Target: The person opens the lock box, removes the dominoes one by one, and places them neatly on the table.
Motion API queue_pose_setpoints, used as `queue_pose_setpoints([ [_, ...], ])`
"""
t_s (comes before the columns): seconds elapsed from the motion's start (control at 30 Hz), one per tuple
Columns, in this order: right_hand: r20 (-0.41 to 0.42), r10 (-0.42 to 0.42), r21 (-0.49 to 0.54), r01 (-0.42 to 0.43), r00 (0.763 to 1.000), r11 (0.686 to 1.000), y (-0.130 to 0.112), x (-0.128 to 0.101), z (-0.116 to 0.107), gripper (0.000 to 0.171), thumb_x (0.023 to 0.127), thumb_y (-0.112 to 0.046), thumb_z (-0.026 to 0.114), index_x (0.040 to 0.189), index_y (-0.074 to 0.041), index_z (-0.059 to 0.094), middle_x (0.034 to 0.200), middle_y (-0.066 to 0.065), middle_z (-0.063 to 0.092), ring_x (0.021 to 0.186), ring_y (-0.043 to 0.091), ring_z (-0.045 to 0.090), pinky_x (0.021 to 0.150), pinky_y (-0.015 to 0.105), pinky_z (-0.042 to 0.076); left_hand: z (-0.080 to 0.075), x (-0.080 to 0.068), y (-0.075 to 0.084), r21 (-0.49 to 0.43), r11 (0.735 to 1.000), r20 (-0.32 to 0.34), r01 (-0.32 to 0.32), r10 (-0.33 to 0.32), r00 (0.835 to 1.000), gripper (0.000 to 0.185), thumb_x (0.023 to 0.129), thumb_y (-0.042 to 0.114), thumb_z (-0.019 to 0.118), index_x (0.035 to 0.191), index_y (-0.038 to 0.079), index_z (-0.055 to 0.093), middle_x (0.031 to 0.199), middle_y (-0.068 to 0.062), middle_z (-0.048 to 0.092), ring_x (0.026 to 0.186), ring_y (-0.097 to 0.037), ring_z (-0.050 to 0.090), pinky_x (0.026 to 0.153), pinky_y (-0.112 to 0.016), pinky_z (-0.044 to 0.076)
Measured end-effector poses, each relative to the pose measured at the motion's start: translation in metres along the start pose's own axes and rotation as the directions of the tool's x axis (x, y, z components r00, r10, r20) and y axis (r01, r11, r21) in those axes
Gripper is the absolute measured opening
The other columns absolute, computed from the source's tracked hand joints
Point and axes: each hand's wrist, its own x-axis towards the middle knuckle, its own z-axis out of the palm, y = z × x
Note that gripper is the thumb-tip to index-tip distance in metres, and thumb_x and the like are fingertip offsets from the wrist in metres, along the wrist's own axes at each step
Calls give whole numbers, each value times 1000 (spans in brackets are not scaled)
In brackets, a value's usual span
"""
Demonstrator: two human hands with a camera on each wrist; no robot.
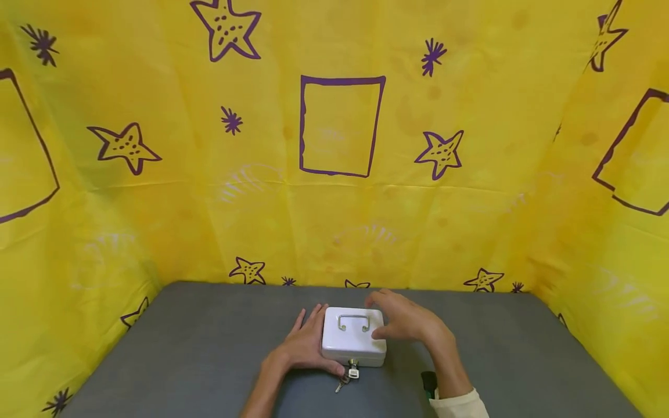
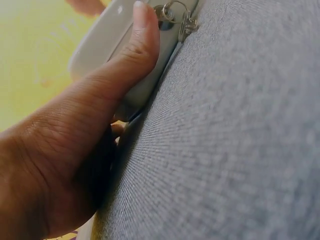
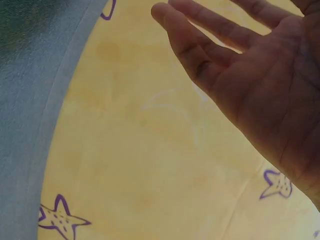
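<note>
**A small white cash box between two hands on a grey surface**

A white metal cash box point(image 1: 353, 337) is shown lying flat, lid closed, near the middle of a grey surface point(image 1: 183, 348). A wire carrying handle point(image 1: 353, 321) is folded down on the lid. A key point(image 1: 353, 369) is seated in the lock on the front wall, and a second key point(image 1: 342, 384) hangs from it by a ring and rests on the surface.

The left hand point(image 1: 303, 348) is laid against the left side of the box. Its fingers are stretched straight along the side wall, and its thumb point(image 2: 142, 45) is pressed flat on the front wall just beside the lock; nothing is gripped. The right hand point(image 1: 405, 322) is held over the right edge of the lid with its fingers spread and relaxed. In the right wrist view the palm is seen open and empty; whether it touches the lid cannot be told.

A cream sleeve point(image 1: 460, 404) is seen at the right wrist. A yellow cloth point(image 1: 470, 203) printed with purple stars and rectangles is hung behind and to both sides of the surface.
</note>
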Motion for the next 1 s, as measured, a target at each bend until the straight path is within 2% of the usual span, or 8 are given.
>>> queue_pose_setpoints([
  [0.1,45,19,6,-19,999,1000,1,3,4,62,76,-12,92,130,-5,61,131,14,62,114,30,60,93,49,55,1,0,3,6,1000,9,1,-1,1000,136,62,58,93,160,-7,24,170,-28,27,162,-44,20,132,-66,8],
  [0.23,94,19,-16,-17,995,1000,0,5,11,74,69,-11,96,133,-10,59,133,12,60,113,27,58,91,44,54,3,-1,-1,22,1000,14,1,-1,1000,139,64,68,88,161,-6,22,171,-27,26,162,-44,20,130,-68,8],
  [0.4,102,38,-57,-33,994,998,-3,6,15,73,64,-10,98,126,-13,60,131,9,60,109,25,57,88,42,54,3,-1,-1,26,1000,26,16,-17,1000,140,66,74,85,163,-3,20,173,-23,24,163,-41,17,131,-68,5],
  [0.53,76,49,-94,-42,996,995,-7,6,17,72,61,-6,98,123,-12,61,127,8,62,109,25,58,87,41,55,1,-1,1,30,999,26,30,-31,999,138,66,66,89,163,-3,20,173,-23,22,164,-40,16,132,-66,5],
  [0.63,58,64,-112,-58,996,992,-10,7,20,73,60,-4,98,123,-11,61,125,9,63,111,28,59,89,45,55,0,-1,1,37,999,36,32,-33,999,139,67,66,89,164,-4,17,174,-23,20,164,-40,16,131,-66,5],
  [0.8,37,109,-123,-104,993,987,-14,9,24,77,59,-2,99,124,-9,59,126,9,63,115,29,59,93,49,55,4,2,-4,16,1000,63,27,-28,998,142,67,72,86,165,-1,14,175,-22,17,164,-41,12,131,-67,1],
  [1.0,25,129,-114,-125,991,985,-12,7,24,73,60,-4,99,121,-12,60,125,7,63,112,26,59,91,48,54,11,6,-12,-6,999,53,48,-47,997,140,68,67,89,166,2,14,176,-18,16,165,-37,10,132,-65,-2],
])
